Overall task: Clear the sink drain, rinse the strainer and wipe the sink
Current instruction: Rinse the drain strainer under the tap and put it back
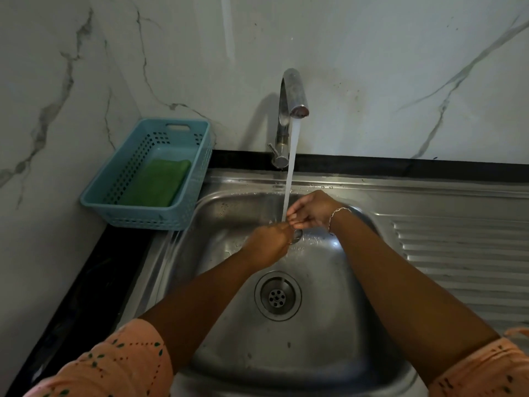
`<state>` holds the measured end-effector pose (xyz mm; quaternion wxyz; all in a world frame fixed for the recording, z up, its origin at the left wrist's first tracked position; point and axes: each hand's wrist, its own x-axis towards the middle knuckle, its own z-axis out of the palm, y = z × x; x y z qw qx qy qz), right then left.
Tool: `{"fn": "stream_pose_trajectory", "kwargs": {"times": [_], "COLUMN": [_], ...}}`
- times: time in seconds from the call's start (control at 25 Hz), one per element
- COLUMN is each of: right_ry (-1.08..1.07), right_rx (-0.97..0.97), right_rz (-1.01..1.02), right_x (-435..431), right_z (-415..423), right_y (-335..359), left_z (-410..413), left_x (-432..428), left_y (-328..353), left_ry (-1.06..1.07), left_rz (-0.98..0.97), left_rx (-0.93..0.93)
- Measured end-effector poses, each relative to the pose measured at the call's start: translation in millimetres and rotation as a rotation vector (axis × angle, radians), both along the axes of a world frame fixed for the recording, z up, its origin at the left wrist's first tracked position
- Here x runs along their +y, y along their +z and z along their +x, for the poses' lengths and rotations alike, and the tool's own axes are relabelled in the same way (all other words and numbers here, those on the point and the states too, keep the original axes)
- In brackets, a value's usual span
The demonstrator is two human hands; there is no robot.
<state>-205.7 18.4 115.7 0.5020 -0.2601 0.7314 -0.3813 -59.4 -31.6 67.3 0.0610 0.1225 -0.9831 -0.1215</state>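
Observation:
Water streams from the steel tap (294,93) into the stainless sink (217,213). Under the stream, my left hand (267,245) and my right hand (312,210) meet above the basin. Both pinch a small metal strainer (296,234), most of it hidden by my fingers. A thin bracelet circles my right wrist. Below the hands the round drain (277,296) lies uncovered, showing its perforated centre. A folded green cloth (157,183) rests in the blue basket (114,193) at the left of the sink.
A ribbed steel draining board (463,253) stretches to the right of the basin. Marble-look walls close in behind and on the left. A black counter edge (94,270) runs along the sink's left side.

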Motion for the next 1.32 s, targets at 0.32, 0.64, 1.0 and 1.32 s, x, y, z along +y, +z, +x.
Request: {"fn": "stream_pose_trajectory", "kwargs": {"times": [0.32, 0.64, 1.0, 1.32], "right_ry": [0.069, 0.026, 0.133, -0.045], "right_rx": [0.008, 0.124, 0.197, 0.308], "right_rz": [0.041, -0.026, -0.013, -0.046], "right_x": [-11, -5, -4, 6], "right_z": [12, 6, 4, -8], "right_y": [-2, 0, 7, 4], "left_z": [26, -2, -36, -41], "left_x": [-7, -9, -25, -29], "left_y": [-18, -6, 9, 13], "left_ry": [-0.352, -0.082, 0.564, 0.589], "left_rz": [-0.549, -0.325, 0.980, 1.035], "left_rx": [0.020, 0.023, -0.032, -0.025]}}
